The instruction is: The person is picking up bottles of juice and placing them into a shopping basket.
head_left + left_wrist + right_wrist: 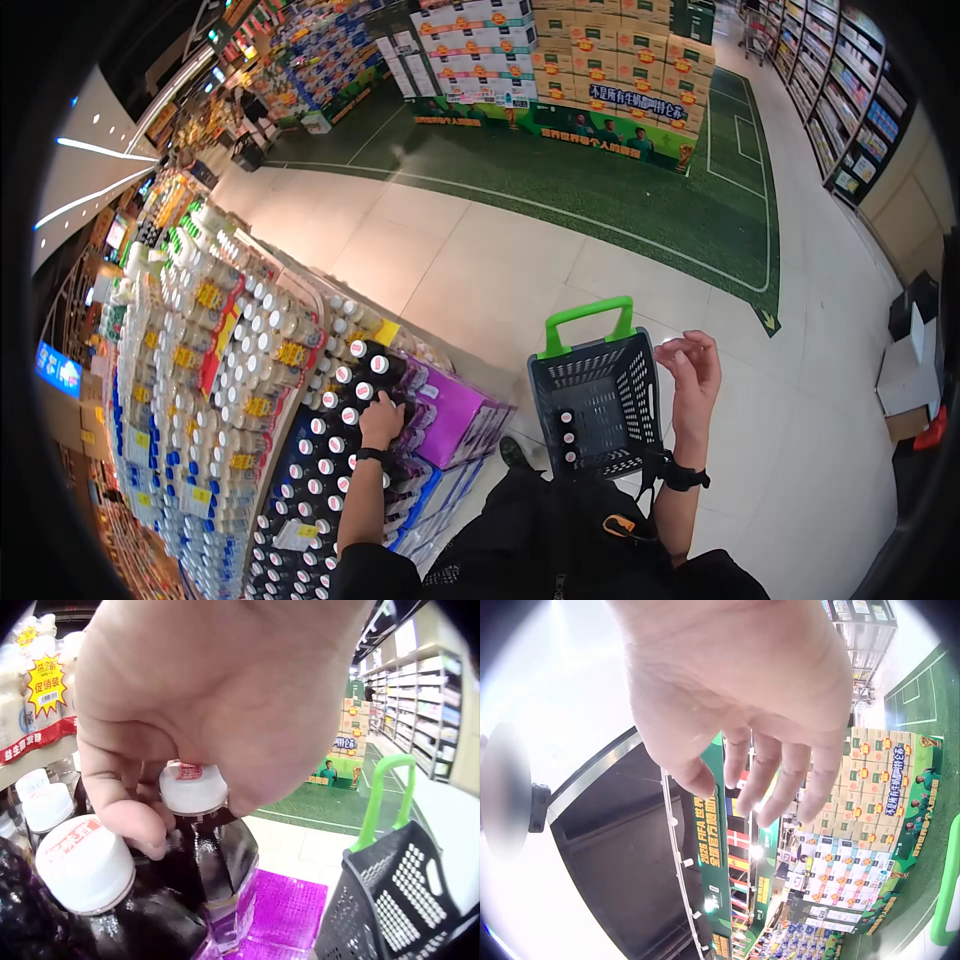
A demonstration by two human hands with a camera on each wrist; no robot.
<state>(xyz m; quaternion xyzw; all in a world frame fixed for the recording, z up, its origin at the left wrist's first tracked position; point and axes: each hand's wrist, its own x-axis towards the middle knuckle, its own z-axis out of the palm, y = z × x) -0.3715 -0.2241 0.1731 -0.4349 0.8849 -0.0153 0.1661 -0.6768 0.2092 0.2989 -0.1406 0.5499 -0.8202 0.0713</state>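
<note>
The person's left hand (382, 422) holds a dark bottle (217, 859) near the upper corner of a block of similar bottles (318, 462), its fingers and thumb curled in a narrow grip around the white cap (193, 789) with red print. That bottle stands upright among its neighbours; another white-capped dark bottle (86, 862) is just beside it in the left wrist view. A purple carton (447, 415) adjoins the block on the side toward the person's right. The right hand (692, 365) is raised near the right side of a dark gray shopping basket (546, 385), its fingers loosely bent and its grip slack and empty. The basket's green handle (588, 312) stands up at the far end, and 3 dark bottles (568, 437) with white caps sit in a row along the left side inside. Beyond the dark block, a tall display of pale drink bottles (265, 345) carries yellow starburst labels. Ahead, light tiled floor (480, 235) meets a green mat (520, 175) with white pitch lines, on which tan cartons (620, 50) are stacked above a banner (610, 135) with Chinese lettering. Shelving (840, 90) runs along the far right.
</note>
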